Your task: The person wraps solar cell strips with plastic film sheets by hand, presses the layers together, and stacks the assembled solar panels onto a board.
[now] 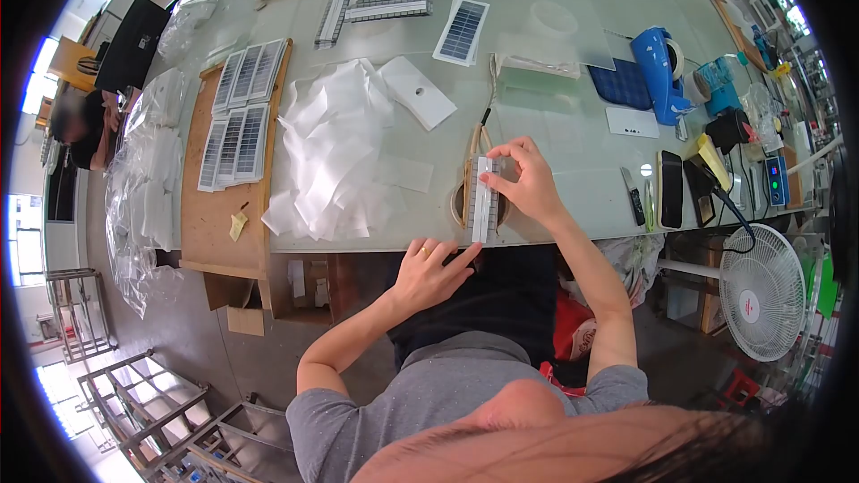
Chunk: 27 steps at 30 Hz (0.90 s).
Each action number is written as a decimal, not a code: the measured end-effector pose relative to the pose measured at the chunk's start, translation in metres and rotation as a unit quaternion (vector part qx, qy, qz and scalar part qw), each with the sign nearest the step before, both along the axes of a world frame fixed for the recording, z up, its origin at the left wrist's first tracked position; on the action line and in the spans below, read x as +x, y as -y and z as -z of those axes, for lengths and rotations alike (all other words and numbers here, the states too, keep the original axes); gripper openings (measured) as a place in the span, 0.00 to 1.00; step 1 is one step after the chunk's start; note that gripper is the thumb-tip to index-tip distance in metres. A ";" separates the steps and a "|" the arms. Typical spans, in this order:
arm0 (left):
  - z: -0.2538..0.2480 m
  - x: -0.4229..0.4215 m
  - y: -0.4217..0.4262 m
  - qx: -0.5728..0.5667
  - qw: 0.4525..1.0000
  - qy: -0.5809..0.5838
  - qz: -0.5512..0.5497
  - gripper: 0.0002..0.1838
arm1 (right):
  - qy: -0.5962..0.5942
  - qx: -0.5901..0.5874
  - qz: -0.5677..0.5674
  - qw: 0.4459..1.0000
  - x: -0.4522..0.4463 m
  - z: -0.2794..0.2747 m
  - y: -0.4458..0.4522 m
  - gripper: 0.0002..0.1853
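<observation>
At the table's front edge lies a narrow strip (483, 201), white down the middle with grey, segmented sides. My right hand (526, 180) is at its upper end, with thumb and index finger bent against the strip. Below, my left hand (431, 273) reaches up from the edge with fingers stretched, the index fingertip close to the strip's lower end; I cannot tell if it touches. A brown ring-like shape (457, 205) shows partly from under the strip. A thin black-tipped tool (484, 121) lies just above it.
Left of the strip are a heap of white sheets (331, 161), a white block with a hole (419, 94) and a wooden board (215, 214) with dark panels. Rightward lie a knife (633, 198), a phone (669, 189) and a blue tape dispenser (658, 76). A fan (761, 295) stands right.
</observation>
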<state>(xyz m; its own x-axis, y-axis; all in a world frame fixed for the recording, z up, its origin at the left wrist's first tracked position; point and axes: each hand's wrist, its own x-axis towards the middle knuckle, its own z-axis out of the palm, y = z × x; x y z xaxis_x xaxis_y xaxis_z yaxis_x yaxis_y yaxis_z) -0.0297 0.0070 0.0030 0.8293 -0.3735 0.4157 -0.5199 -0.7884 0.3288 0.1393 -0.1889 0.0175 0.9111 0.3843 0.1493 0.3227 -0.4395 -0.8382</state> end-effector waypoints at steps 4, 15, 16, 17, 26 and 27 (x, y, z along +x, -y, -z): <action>-0.001 0.000 0.000 0.003 1.000 -0.002 0.000 0.32 | 0.036 -0.016 0.003 0.999 -0.001 -0.002 0.000 0.18; -0.002 0.000 -0.001 0.010 1.000 -0.005 0.005 0.33 | 0.057 -0.049 0.008 0.997 -0.003 -0.007 -0.002 0.18; -0.002 0.000 -0.002 0.012 1.000 -0.004 0.006 0.34 | 0.060 -0.049 0.009 0.997 -0.003 -0.007 -0.002 0.18; 0.001 0.000 -0.003 -0.004 0.999 0.025 0.028 0.33 | 0.063 -0.049 0.009 0.997 -0.003 -0.007 -0.003 0.18; -0.033 0.144 -0.033 -0.108 0.981 0.031 -0.157 0.18 | 0.069 -0.092 -0.028 0.993 0.003 -0.002 -0.001 0.12; -0.033 0.163 -0.040 -0.098 0.980 -0.029 -0.169 0.19 | 0.072 -0.099 -0.031 0.992 0.003 -0.003 -0.002 0.12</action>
